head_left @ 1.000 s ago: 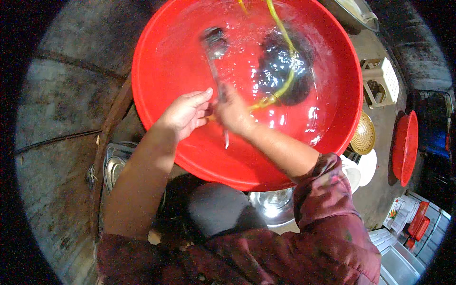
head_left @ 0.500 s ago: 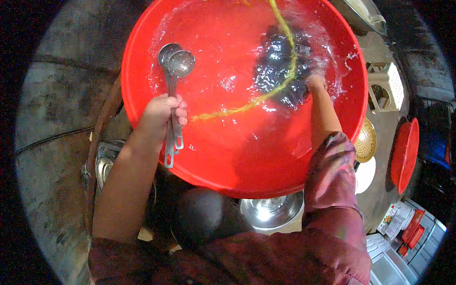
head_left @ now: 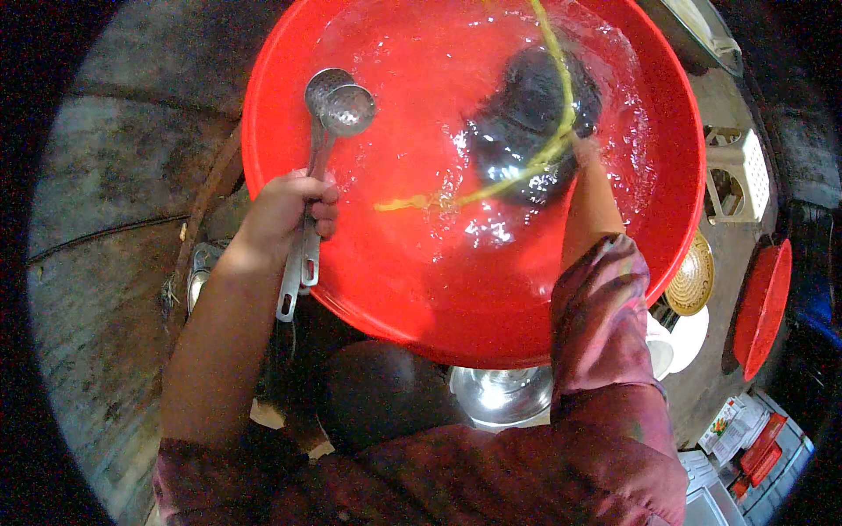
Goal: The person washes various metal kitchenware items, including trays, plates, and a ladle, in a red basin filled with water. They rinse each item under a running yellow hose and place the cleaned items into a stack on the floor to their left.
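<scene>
Head view: red basin (head_left: 289,96), beyond it stool (head_left: 741,171), perhaps a woven lid (head_left: 691,282).

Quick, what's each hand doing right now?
Left hand: closed around two metal ladles.
Right hand: underwater by the dark object; grip cannot be told.

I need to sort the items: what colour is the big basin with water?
The basin is bright red, seen in the head view.
</scene>
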### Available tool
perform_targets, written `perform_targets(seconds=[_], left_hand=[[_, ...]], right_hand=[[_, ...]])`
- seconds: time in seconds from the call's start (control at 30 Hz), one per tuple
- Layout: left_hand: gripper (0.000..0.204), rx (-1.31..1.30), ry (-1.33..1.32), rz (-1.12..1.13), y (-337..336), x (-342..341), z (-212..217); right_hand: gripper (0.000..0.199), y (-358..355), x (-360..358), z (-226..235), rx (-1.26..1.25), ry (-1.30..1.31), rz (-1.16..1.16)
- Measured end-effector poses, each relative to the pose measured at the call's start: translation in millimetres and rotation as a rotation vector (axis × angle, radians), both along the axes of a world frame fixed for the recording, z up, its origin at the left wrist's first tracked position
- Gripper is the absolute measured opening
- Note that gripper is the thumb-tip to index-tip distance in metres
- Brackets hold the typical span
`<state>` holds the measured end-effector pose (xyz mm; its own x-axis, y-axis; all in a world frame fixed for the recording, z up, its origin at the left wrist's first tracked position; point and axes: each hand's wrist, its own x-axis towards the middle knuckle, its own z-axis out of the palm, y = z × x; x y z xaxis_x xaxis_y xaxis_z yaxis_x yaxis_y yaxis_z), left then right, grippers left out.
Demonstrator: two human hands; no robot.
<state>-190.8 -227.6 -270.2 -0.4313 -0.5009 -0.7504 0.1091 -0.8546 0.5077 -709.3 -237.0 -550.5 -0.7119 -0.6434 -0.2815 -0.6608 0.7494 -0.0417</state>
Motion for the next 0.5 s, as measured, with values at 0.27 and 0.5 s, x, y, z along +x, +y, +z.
perform_targets(seconds=[0.27,0.5], left_hand=[[0.004,-0.168,-0.132,0.072,26,6,14],[0.008,-0.119,-0.085,0.061,32,7,22]], right_hand=[[0.039,20,131,54,-0.643,-1.270,-0.406],[0.034,27,144,72,-0.415,-0.776,0.182]])
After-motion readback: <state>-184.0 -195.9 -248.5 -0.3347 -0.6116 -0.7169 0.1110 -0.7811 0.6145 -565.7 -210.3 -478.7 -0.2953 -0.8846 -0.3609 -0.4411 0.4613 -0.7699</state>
